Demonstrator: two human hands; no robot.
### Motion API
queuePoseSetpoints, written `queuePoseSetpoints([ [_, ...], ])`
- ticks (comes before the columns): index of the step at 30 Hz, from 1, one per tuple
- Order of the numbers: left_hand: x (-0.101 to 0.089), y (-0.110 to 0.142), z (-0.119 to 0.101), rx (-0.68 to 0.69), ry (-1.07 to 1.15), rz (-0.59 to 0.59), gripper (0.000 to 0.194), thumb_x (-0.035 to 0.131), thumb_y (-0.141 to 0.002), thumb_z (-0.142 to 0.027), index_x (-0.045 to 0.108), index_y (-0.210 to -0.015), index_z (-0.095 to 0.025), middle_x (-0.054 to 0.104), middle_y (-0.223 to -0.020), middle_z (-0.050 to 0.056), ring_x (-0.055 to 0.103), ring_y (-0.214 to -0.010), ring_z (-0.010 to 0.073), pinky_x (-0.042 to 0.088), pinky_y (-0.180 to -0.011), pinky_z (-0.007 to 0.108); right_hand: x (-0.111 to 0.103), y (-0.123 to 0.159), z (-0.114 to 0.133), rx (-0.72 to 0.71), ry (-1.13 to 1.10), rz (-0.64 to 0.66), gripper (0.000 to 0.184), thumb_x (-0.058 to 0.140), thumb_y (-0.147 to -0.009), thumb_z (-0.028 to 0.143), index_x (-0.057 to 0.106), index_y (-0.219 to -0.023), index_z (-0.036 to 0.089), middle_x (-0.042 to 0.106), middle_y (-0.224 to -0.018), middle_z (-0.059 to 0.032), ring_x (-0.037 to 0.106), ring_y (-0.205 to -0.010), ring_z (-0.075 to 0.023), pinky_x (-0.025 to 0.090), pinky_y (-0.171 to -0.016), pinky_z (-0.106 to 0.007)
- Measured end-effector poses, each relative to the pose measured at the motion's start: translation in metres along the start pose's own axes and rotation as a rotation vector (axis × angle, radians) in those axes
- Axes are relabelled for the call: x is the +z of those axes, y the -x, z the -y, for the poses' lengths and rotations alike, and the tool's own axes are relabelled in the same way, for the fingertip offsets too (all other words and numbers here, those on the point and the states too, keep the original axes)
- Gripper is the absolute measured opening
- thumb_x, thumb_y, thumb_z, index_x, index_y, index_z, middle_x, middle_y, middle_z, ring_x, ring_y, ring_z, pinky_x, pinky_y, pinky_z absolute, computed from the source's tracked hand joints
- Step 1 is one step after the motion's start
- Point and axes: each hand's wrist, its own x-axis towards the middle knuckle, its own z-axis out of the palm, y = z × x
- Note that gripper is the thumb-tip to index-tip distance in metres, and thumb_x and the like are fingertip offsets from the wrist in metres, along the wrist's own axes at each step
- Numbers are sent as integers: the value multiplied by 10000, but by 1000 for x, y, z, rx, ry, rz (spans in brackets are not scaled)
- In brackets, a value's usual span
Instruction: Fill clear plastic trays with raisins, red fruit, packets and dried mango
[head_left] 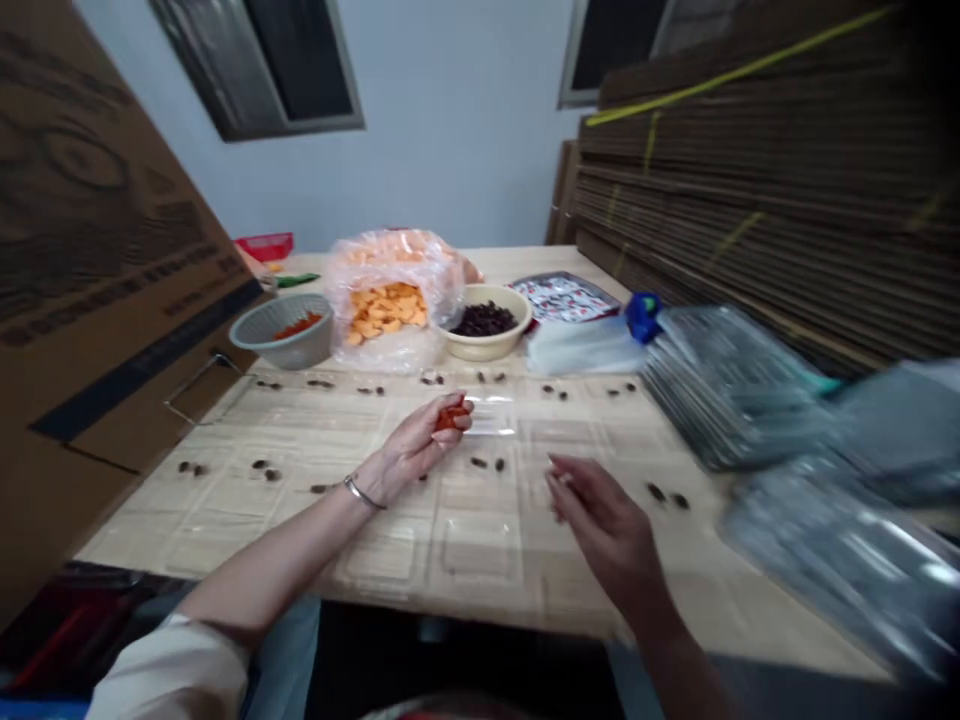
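Note:
My left hand (420, 438) is raised over the middle of the table, its fingers curled round a small handful of orange-red pieces (451, 416). To its right, my right hand (600, 515) hovers low with thumb and fingertips pinched together. Blur hides what, if anything, lies in that pinch. Beneath both hands, clear plastic trays (480, 545) spread over the wooden table (787, 610). Small dark brown pieces (489, 463) lie in the trays, mostly in pairs.
Along the back are a grey basket (247, 335) of orange-red pieces, a plastic bag (352, 255) of orange slices and a cream bowl (484, 350) of dark pieces. Stacked clear trays (750, 370) and flattened cardboard (750, 190) are at right. A large carton (112, 290) borders the left.

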Motion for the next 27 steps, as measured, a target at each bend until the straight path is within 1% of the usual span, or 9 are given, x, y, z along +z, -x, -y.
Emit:
queuePoseSetpoints([
  [2,21,3,46,-43,0,22,72,623,-828,-98,555,-849,-112,549,-782,20,461,-523,22,218,-323,73,2,-4,5,-52,-19,-49,214,577,-932,279,658,-1129,256,631,-989,-31,622,-739,-126,560,-638,-245],
  [5,42,3,100,21,-109,-47,219,734,-746,-172,583,-897,-128,572,-758,5,501,-544,44,254,-352,94,-1,-1,7,-105,69,-58,225,602,-915,237,662,-1132,234,607,-1021,-42,604,-730,-117,550,-652,-246],
  [7,52,2,126,113,-192,-128,304,769,-707,-222,589,-940,-147,589,-749,-7,536,-576,63,323,-405,111,-7,5,6,-139,138,-46,236,613,-908,216,666,-1138,226,598,-1028,-53,612,-777,-134,551,-664,-250],
  [10,66,-1,151,180,-228,-197,342,775,-676,-265,580,-937,-161,607,-753,-17,553,-598,74,371,-465,137,-17,14,3,-238,220,-56,207,547,-939,171,680,-1089,224,601,-1012,-68,617,-936,-180,555,-800,-298],
  [13,76,-8,167,210,-205,-237,336,775,-658,-267,579,-908,-159,613,-748,-19,564,-613,77,402,-511,157,-28,20,-2,-286,314,-63,230,505,-947,142,660,-1097,222,623,-1020,-77,615,-992,-198,535,-894,-343],
  [18,85,-19,181,183,-148,-228,311,772,-668,-262,577,-888,-161,618,-752,-16,563,-611,71,391,-518,156,-48,17,-7,-306,347,-123,177,533,-897,105,665,-970,198,669,-948,-72,634,-923,-205,534,-844,-347],
  [22,90,-23,187,139,-118,-231,266,748,-697,-246,574,-880,-163,612,-745,-14,552,-591,67,359,-486,147,-62,11,-9,-204,224,-164,145,561,-855,106,668,-881,200,664,-896,-46,636,-834,-170,531,-734,-285],
  [25,90,-25,190,148,-137,-209,280,743,-718,-245,578,-934,-177,620,-801,-11,580,-653,75,413,-537,152,-67,11,-9,-156,189,-143,112,572,-855,150,673,-850,199,656,-904,-45,630,-845,-167,520,-745,-284],
  [27,89,-27,190,118,-154,-186,259,737,-736,-253,574,-921,-174,595,-774,-19,553,-620,60,387,-503,134,-70,10,-11,-104,140,-125,104,572,-861,189,670,-827,197,660,-885,-39,633,-836,-166,519,-742,-282],
])
